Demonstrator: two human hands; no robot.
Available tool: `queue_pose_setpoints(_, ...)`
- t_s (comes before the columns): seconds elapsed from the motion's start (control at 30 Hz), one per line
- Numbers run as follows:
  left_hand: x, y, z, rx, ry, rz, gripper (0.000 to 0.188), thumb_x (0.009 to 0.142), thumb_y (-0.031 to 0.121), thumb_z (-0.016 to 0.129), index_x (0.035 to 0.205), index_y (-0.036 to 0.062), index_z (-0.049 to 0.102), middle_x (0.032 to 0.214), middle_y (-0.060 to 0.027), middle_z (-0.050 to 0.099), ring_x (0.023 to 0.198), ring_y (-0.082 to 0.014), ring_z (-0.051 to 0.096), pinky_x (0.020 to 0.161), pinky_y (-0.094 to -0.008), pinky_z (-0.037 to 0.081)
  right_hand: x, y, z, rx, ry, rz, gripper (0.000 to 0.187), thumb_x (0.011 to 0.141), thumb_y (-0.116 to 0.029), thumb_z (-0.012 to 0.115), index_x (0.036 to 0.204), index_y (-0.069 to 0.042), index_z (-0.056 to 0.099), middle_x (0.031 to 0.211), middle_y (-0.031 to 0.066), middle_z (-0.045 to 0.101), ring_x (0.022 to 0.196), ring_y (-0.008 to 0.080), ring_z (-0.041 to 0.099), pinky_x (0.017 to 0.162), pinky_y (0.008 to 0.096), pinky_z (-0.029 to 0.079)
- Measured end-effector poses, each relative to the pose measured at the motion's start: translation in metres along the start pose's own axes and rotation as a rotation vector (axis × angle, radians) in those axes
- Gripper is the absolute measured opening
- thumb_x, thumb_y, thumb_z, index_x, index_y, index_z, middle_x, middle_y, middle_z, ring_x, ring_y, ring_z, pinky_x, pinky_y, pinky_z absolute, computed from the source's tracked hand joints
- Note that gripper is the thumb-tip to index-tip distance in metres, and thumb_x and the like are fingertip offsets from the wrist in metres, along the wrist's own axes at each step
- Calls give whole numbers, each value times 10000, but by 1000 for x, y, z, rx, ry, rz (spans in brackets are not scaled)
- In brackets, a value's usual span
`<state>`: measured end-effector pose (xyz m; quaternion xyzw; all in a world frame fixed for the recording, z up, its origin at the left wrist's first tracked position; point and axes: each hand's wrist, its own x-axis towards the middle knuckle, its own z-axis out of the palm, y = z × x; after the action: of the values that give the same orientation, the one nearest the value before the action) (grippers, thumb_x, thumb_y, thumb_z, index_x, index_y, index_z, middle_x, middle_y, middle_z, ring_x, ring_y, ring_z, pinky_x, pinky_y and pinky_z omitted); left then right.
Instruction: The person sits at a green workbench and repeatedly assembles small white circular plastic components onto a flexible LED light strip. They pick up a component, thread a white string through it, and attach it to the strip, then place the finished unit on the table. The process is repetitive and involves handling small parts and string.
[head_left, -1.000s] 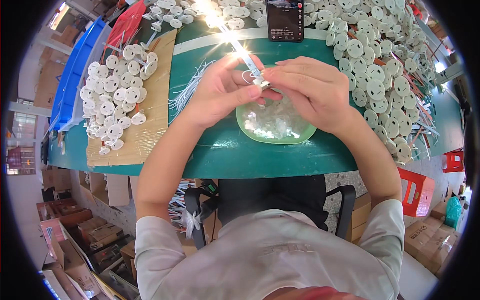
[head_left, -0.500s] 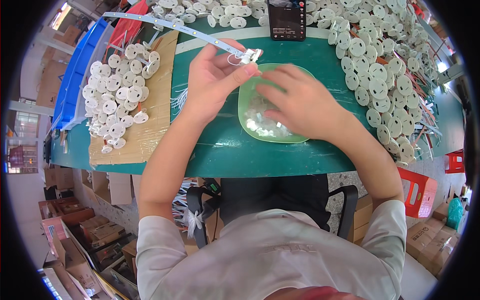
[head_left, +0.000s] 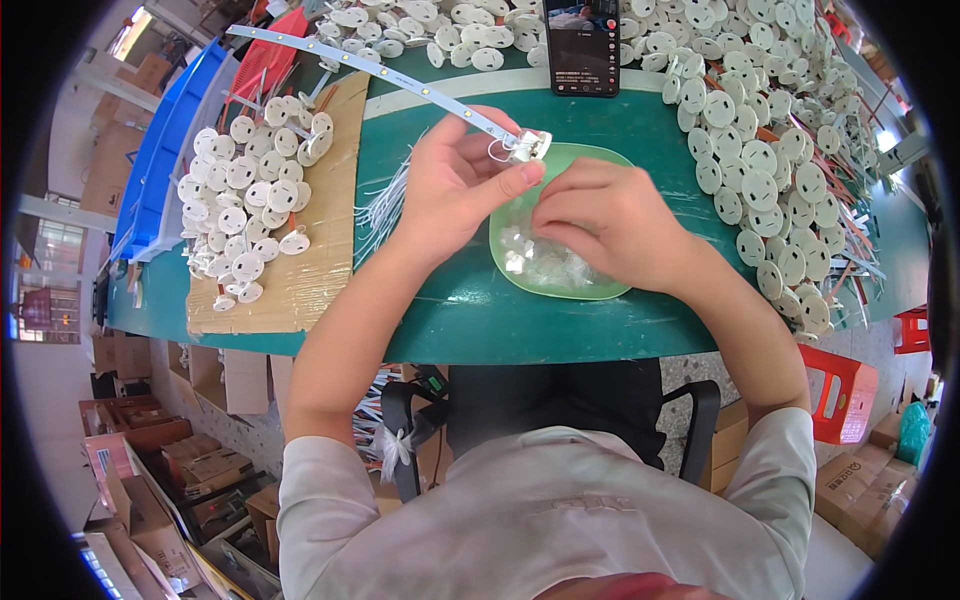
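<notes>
My left hand (head_left: 455,185) is closed on an LED strip (head_left: 400,80), a long thin board with small yellow dots that reaches to the upper left. A round white end piece (head_left: 530,146) with a thin wire loop sits at the strip's near end, by my left thumb. My right hand (head_left: 610,220) is over a green plastic bowl (head_left: 506,270), its fingers pinched together. Whatever those fingertips may hold is hidden. Small clear and white pieces (head_left: 550,262) lie in the bowl below.
Many white discs (head_left: 245,205) lie on cardboard (head_left: 320,270) at the left, with more discs (head_left: 760,190) heaped at right and back. Thin white wires (head_left: 385,210) lie beside my left wrist. A phone (head_left: 582,50) stands at the back; a blue tray (head_left: 165,155) is far left.
My right hand's fingers, spread and blurred before, are now drawn together over the bowl. My left hand still holds the strip. The whole view has shifted slightly.
</notes>
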<state>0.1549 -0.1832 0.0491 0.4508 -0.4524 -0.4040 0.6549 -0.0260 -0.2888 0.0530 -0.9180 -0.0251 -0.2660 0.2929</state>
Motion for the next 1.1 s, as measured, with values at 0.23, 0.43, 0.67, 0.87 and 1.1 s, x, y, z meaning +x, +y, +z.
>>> queue_pose_setpoints(0.23,0,1,3,31,-19,72,411,797,-33,775,1108,42,517,1167,-168,633,1009,-173,646,871,-322,551,6,-6,-5,174,306,196,102,831,-14,689,929,-19,718,880,127,701,757,219,691,674,297,576)
queue_pose_setpoints(0.43,-1,3,3,34,-32,74,427,791,-35,764,1123,47,507,1239,-250,614,1053,-234,656,919,-357,529,3,3,1,451,374,409,106,887,-12,648,975,13,700,886,80,708,785,150,683,715,270,568)
queue_pose_setpoints(0.67,-2,3,2,23,-46,76,425,791,-52,749,1130,48,512,1241,-259,605,1035,-248,664,941,-381,518,7,8,3,697,438,445,103,908,-58,655,984,9,673,907,30,699,821,106,658,779,250,534)
queue_pose_setpoints(0.87,-1,2,0,-34,-56,94,435,787,-42,765,1125,48,508,1145,-213,649,1134,-266,623,959,-397,499,4,5,-5,618,351,485,149,889,-99,689,1007,-11,666,930,21,693,861,92,637,729,257,511)
queue_pose_setpoints(1.1,0,2,0,-60,-67,90,456,774,-55,783,1111,37,490,1119,-190,656,1177,-266,606,899,-352,540,4,4,-3,685,377,466,167,881,-90,694,1032,-20,676,933,16,694,865,88,629,714,251,503)
